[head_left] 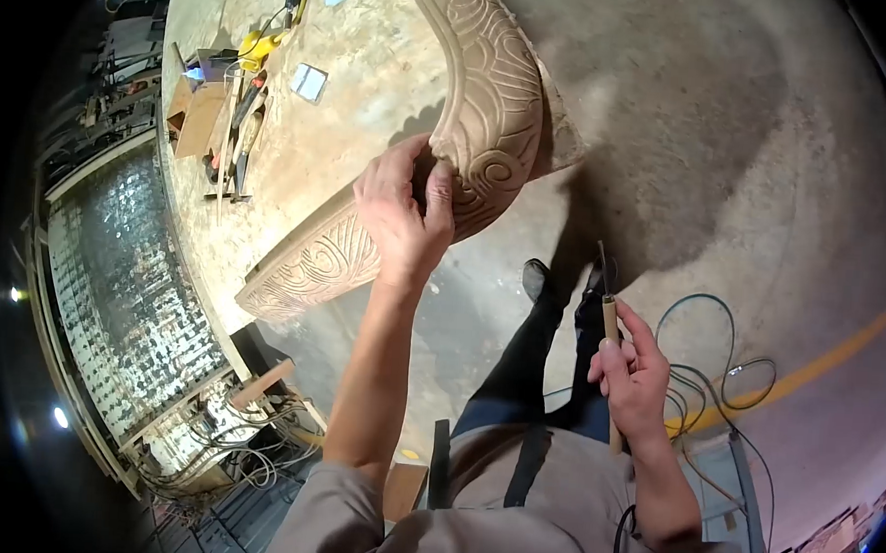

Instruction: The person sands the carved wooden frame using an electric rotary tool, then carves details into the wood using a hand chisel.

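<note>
A carved wooden piece (493, 89) with scrolls and curling lines stretches across the worktable, its bent corner jutting past the edge. My left hand (406, 215) grips this corner on its inner side, thumb bent against the carving and fingers over the edge. Lower right, away from the wood, my right hand (636, 382) is closed around a carving chisel (610, 317). The chisel's pale wooden handle passes through my fingers, and its thin metal blade points up and away from me, touching nothing.
On the table (366, 32) lie hand tools (245, 136), a cardboard box (199, 114), a yellow tool (260, 49) and a small white-and-blue packet (309, 82). Hoses (723, 391) coil on the floor to the right. A worn metal panel (128, 270) stands at left, with tangled cables (243, 461) below.
</note>
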`<state>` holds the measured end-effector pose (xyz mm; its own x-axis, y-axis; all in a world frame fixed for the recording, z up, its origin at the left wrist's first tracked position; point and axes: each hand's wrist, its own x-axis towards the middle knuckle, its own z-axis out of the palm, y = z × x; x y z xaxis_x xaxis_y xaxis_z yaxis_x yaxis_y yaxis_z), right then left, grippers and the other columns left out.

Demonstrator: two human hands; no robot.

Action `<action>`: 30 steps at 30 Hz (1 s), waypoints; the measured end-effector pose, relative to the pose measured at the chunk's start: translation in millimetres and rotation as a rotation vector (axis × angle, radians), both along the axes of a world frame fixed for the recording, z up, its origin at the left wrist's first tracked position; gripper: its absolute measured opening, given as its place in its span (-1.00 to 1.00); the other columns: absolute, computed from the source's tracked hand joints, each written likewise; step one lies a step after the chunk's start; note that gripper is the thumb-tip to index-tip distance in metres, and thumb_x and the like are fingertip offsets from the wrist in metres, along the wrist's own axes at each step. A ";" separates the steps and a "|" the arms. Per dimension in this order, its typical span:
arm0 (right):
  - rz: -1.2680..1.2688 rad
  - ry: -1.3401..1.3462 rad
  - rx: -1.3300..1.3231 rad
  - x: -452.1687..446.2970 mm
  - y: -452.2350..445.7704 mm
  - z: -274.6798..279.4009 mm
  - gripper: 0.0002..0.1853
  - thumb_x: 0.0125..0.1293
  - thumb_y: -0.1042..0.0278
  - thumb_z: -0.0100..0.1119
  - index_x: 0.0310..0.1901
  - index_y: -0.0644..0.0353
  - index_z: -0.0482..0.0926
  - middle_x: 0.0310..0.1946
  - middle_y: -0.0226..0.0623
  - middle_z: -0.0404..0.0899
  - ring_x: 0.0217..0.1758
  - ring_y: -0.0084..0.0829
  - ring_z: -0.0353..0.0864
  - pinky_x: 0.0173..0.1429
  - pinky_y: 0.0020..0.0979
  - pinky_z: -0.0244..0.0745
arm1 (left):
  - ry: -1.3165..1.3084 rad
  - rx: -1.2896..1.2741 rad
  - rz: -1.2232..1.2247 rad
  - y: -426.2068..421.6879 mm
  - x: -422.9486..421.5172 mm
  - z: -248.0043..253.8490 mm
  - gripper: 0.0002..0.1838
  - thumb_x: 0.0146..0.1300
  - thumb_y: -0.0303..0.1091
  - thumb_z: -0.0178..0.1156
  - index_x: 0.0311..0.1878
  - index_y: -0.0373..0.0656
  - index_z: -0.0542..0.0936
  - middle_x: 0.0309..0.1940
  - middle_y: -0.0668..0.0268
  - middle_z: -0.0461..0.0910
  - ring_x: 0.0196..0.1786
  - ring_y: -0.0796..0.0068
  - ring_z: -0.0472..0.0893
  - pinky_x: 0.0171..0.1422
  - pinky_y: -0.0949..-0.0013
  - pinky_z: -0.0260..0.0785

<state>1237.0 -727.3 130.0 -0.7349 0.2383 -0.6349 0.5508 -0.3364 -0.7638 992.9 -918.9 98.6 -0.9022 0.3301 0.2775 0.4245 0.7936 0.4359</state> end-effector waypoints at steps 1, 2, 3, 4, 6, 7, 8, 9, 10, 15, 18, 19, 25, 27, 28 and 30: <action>0.003 0.012 0.018 0.7 -2.5 -1.9 -0.49 0.48 0.47 0.05 0.44 0.32 0.37 -0.55 -0.45 0.55 -0.46 -0.68 0.50 -0.27 -0.60 0.43 | -0.012 -0.023 -0.012 2.4 0.7 3.6 -0.58 0.17 -0.18 0.41 0.06 -0.12 0.64 -0.14 0.25 0.67 -0.06 0.19 0.59 0.21 0.15 0.29; -0.004 0.024 -0.002 1.0 -4.8 -2.3 -0.48 0.47 0.49 0.06 0.44 0.31 0.37 -0.56 -0.46 0.54 -0.46 -0.69 0.50 -0.26 -0.60 0.43 | -0.026 -0.047 -0.022 3.7 2.8 6.9 -0.55 0.15 -0.16 0.42 0.07 -0.12 0.63 -0.14 0.25 0.66 -0.05 0.20 0.58 0.22 0.15 0.29; -0.008 0.038 -0.021 0.2 -5.5 -1.7 -0.48 0.46 0.50 0.06 0.44 0.31 0.38 -0.56 -0.48 0.53 -0.46 -0.69 0.50 -0.26 -0.60 0.43 | -0.043 -0.089 -0.013 5.2 5.3 8.5 -0.43 0.08 -0.08 0.46 0.13 -0.15 0.59 -0.11 0.24 0.65 -0.03 0.17 0.57 0.24 0.14 0.28; -0.009 0.053 -0.037 -3.6 -5.6 0.4 -0.47 0.45 0.52 0.06 0.44 0.30 0.38 -0.56 -0.49 0.52 -0.46 -0.69 0.50 -0.26 -0.59 0.43 | -0.024 -0.112 -0.026 5.8 7.4 9.0 -0.41 0.10 -0.08 0.46 0.15 -0.18 0.58 -0.10 0.23 0.64 -0.01 0.17 0.56 0.26 0.14 0.27; -0.007 0.083 -0.037 -18.0 -7.5 6.1 -0.46 0.42 0.56 0.09 0.43 0.28 0.41 -0.58 -0.53 0.45 -0.45 -0.70 0.49 -0.25 -0.59 0.44 | 0.018 -0.149 -0.050 7.7 8.3 10.4 -0.37 0.14 -0.07 0.45 0.20 -0.23 0.56 -0.10 0.20 0.63 0.01 0.16 0.55 0.28 0.13 0.27; 0.008 0.100 -0.036 -27.2 -6.1 9.1 -0.46 0.41 0.57 0.09 0.43 0.28 0.41 -0.58 -0.54 0.43 -0.45 -0.70 0.49 -0.25 -0.59 0.44 | -0.007 -0.156 -0.057 7.7 9.7 11.4 -0.27 0.11 0.02 0.47 0.24 -0.24 0.53 -0.03 0.16 0.62 0.07 0.12 0.53 0.32 0.11 0.24; 0.022 0.117 -0.032 -37.4 -5.4 11.6 -0.46 0.41 0.57 0.10 0.43 0.27 0.42 -0.58 -0.55 0.41 -0.45 -0.70 0.48 -0.25 -0.59 0.44 | -0.015 -0.150 -0.058 8.0 10.2 12.5 -0.25 0.11 0.05 0.47 0.26 -0.25 0.52 -0.02 0.16 0.62 0.08 0.11 0.52 0.33 0.10 0.23; 0.023 0.114 -0.072 -48.9 -5.2 13.2 -0.48 0.41 0.54 0.12 0.41 0.28 0.44 -0.58 -0.54 0.42 -0.45 -0.72 0.46 -0.27 -0.58 0.43 | -0.025 -0.143 -0.059 8.7 10.3 13.5 -0.22 0.10 0.07 0.47 0.27 -0.26 0.51 0.00 0.15 0.61 0.09 0.10 0.52 0.34 0.09 0.22; 0.039 0.118 -0.079 -59.4 -8.0 11.8 -0.48 0.42 0.53 0.12 0.40 0.28 0.44 -0.58 -0.54 0.43 -0.46 -0.72 0.46 -0.27 -0.58 0.42 | -0.039 -0.138 -0.058 6.9 10.5 14.2 -0.19 0.10 0.10 0.47 0.28 -0.27 0.50 0.02 0.14 0.61 0.11 0.10 0.51 0.35 0.09 0.21; 0.106 0.159 -0.064 -94.5 -16.6 3.5 -0.51 0.42 0.48 0.12 0.38 0.29 0.47 -0.60 -0.54 0.45 -0.50 -0.74 0.41 -0.31 -0.58 0.38 | -0.025 -0.111 -0.024 12.2 12.8 14.7 0.04 -0.10 0.43 0.45 0.24 -0.28 0.50 0.05 0.08 0.57 0.14 -0.01 0.46 0.43 -0.03 0.15; 0.086 0.159 -0.080 -105.5 -22.6 7.8 -0.50 0.41 0.48 0.12 0.37 0.33 0.47 -0.61 -0.53 0.47 -0.50 -0.75 0.39 -0.31 -0.58 0.37 | -0.029 -0.087 0.018 15.7 11.9 13.5 0.04 -0.10 0.42 0.46 0.24 -0.28 0.50 0.04 0.09 0.57 0.15 0.00 0.45 0.46 -0.04 0.11; 0.072 0.154 -0.095 -107.2 -23.6 8.6 -0.50 0.41 0.48 0.11 0.37 0.34 0.46 -0.61 -0.52 0.48 -0.50 -0.75 0.39 -0.31 -0.58 0.37 | -0.034 -0.088 0.029 17.3 12.8 13.3 0.03 -0.10 0.42 0.46 0.24 -0.28 0.50 0.04 0.10 0.57 0.15 0.00 0.45 0.48 -0.05 0.09; 0.109 0.137 -0.114 -114.8 -20.0 5.0 -0.47 0.43 0.46 0.09 0.41 0.37 0.41 -0.59 -0.49 0.52 -0.51 -0.75 0.40 -0.32 -0.58 0.39 | -0.027 -0.100 0.051 20.4 12.8 16.2 -0.01 -0.11 0.31 0.52 0.25 -0.26 0.50 0.05 0.12 0.58 0.14 0.01 0.46 0.46 0.00 0.12; 0.124 0.122 -0.134 -116.4 -18.4 5.6 -0.48 0.44 0.46 0.07 0.42 0.37 0.40 -0.59 -0.48 0.52 -0.55 -0.75 0.40 -0.36 -0.59 0.38 | -0.031 -0.090 0.053 20.5 12.8 15.0 -0.02 -0.10 0.31 0.52 0.25 -0.24 0.50 0.05 0.13 0.57 0.16 0.01 0.46 0.46 0.00 0.12; 0.126 0.111 -0.153 -118.3 -17.0 9.4 -0.48 0.45 0.46 0.06 0.42 0.38 0.40 -0.59 -0.48 0.53 -0.56 -0.75 0.39 -0.39 -0.59 0.37 | -0.045 -0.093 0.054 20.8 12.4 15.1 -0.01 -0.10 0.32 0.52 0.25 -0.24 0.49 0.06 0.13 0.56 0.18 0.02 0.45 0.49 -0.02 0.07; 0.126 0.096 -0.192 -119.6 -15.7 14.0 -0.49 0.47 0.46 0.05 0.42 0.38 0.39 -0.58 -0.46 0.53 -0.60 -0.76 0.38 -0.44 -0.60 0.34 | -0.073 -0.098 0.059 21.3 12.6 17.4 0.00 -0.09 0.35 0.50 0.26 -0.24 0.47 0.07 0.13 0.54 0.21 0.03 0.43 0.56 -0.07 -0.03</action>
